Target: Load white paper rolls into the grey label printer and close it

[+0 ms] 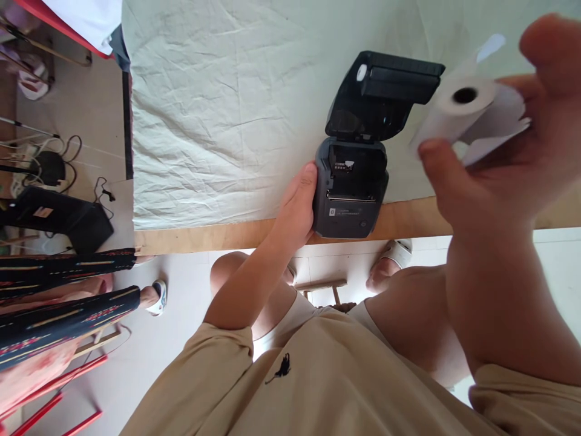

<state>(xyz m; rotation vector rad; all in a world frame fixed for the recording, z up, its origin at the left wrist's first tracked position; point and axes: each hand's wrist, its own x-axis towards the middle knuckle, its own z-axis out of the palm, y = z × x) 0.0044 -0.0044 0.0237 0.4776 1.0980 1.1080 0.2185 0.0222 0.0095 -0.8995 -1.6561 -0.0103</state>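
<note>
A dark grey portable receipt printer [348,206] stands at the table's front edge with its black lid [385,91] swung up. Its paper bay shows no roll inside. My left hand [297,203] grips the printer's left side, thumb along the edge and the other fingers hidden behind it. To the right of the printer, my right hand [499,139] holds a white paper roll [458,112] between thumb and fingers, apart from the printer. A loose flap of the paper hangs open toward the palm, and the roll's dark core hole faces me.
A pale green cloth [218,121] with creases covers the table, whose wooden edge [181,240] runs in front of me. On the left, another person's patterned trouser leg [72,321] shows beside red stool legs [59,387]. Cables and a black box [59,215] lie beyond.
</note>
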